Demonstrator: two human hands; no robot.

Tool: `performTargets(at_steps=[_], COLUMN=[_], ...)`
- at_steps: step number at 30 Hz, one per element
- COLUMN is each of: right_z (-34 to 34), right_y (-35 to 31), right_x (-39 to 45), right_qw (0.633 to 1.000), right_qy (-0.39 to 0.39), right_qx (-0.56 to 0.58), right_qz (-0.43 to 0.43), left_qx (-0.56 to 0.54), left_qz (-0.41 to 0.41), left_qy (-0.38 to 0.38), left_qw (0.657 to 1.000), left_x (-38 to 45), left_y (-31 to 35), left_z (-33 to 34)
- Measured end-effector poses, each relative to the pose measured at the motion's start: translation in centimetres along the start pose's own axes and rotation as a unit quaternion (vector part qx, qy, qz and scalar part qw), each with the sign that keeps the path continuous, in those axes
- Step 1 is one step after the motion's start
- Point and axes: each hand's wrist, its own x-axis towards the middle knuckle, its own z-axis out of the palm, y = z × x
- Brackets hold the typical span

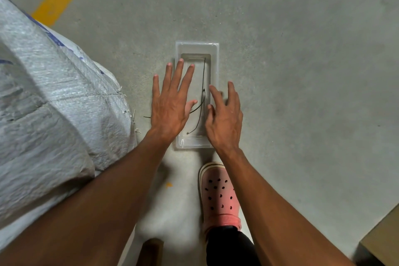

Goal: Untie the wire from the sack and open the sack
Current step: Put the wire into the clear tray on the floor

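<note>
Woven white plastic sack (49, 101) bulks at the left on the concrete floor (302, 71), while both hands hover over a clear tray holding wire.

Largest is the sack, slumped and creased, its cloth soft and likely heavy with contents; its mouth is not clearly shown, so where to pull it open I cannot tell, though a loose fold of the weave should give a sure hold. Beside it lies the shallow transparent plastic tray (213, 50), light and probably slippery. The left hand (170, 101) is spread flat, fingers wide, gripping nothing; the right hand (224, 121) is loosely curled at the tray's edge, also empty. Thin dark wire (203, 80) lies in the tray, springy and fine, best pinched at one end.
</note>
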Motion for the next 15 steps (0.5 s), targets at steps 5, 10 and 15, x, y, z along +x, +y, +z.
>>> performTargets(at_steps=[5, 10, 15], right_z=[-0.3, -0.4, -1.0], right_y=[0.1, -0.7, -1.3], right_x=[-0.3, -0.5, -0.7], right_qw=[1.0, 1.0, 0.999], right_qy=[-0.018, -0.027, -0.043], right_qx=[0.014, 0.014, 0.0], right_qz=[-0.002, -0.005, 0.007], left_qx=[-0.03, -0.024, -0.005], left_qz=[0.004, -0.012, -0.036], left_qy=[0.005, 0.0, -0.012], left_qw=[1.0, 1.0, 0.999], left_x=[-0.1, -0.6, -1.0], left_y=[0.0, 0.0, 0.1], left_z=[-0.5, -0.7, -1.7])
